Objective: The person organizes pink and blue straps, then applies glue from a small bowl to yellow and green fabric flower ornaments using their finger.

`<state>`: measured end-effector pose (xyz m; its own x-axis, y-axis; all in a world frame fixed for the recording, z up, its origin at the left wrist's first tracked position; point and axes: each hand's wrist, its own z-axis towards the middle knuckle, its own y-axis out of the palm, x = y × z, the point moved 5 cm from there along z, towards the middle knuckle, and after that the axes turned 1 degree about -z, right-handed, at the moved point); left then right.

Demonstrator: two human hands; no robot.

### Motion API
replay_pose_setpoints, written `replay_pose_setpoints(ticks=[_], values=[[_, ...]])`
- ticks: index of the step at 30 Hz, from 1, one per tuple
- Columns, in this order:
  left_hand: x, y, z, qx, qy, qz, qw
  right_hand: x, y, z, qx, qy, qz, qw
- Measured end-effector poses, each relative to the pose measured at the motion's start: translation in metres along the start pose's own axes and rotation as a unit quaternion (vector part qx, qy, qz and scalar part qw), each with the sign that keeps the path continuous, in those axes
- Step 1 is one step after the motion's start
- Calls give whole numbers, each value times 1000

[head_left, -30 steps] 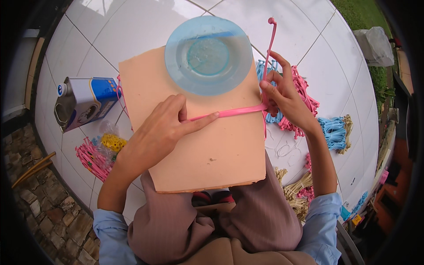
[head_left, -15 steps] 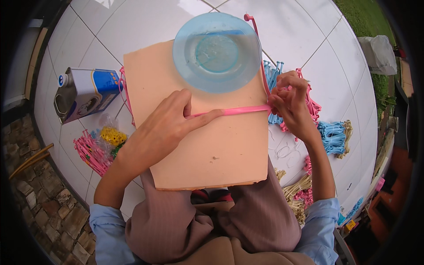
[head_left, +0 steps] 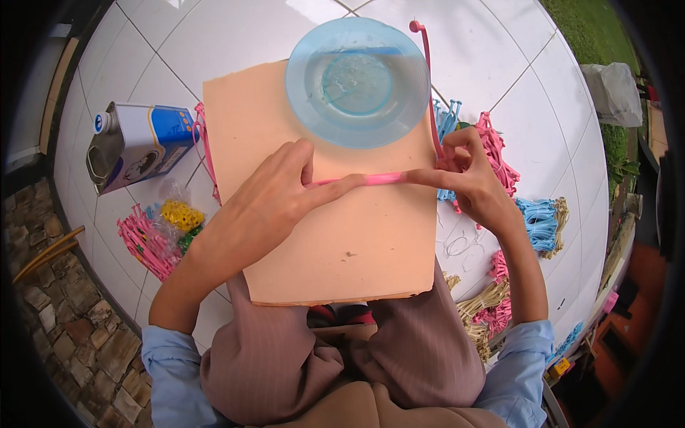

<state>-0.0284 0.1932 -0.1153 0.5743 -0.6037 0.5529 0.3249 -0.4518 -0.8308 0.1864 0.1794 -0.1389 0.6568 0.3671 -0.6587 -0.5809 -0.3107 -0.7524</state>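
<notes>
On pink strap (head_left: 385,178), both index fingers (head_left: 342,187) extended.

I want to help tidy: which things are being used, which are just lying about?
In use, probably:
pink strap, touched by left hand and right hand
peach board beneath
blue bowl, perhaps

Lying about, probably:
metal can
plastic bag
far-right blue bundle

A head-worn fisheye camera looks down from close above the lap (head_left: 421,346) and board (head_left: 342,239).
</notes>
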Motion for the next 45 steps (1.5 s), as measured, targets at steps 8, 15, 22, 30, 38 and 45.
replay_pose_setpoints(ticks=[8,15,22,30,38,45], values=[[-1,1,0,-2,0,9,1000,1,2,1,-17,17,-4,1000],[-1,1,0,-8,-1,7,1000,3,3,1,6,13,-10,1000],[-2,1,2,-4,1,8,1000,2,2,3,-10,0,3,1000],[1,3,-4,20,21,16,999,18,16,-10,123,14,177,976],[61,-5,-25,146,97,23,984,-18,-16,-88,268,37,316,909],[70,-65,-56,339,24,-717,608,-189,-128,-93,300,-13,382,874]])
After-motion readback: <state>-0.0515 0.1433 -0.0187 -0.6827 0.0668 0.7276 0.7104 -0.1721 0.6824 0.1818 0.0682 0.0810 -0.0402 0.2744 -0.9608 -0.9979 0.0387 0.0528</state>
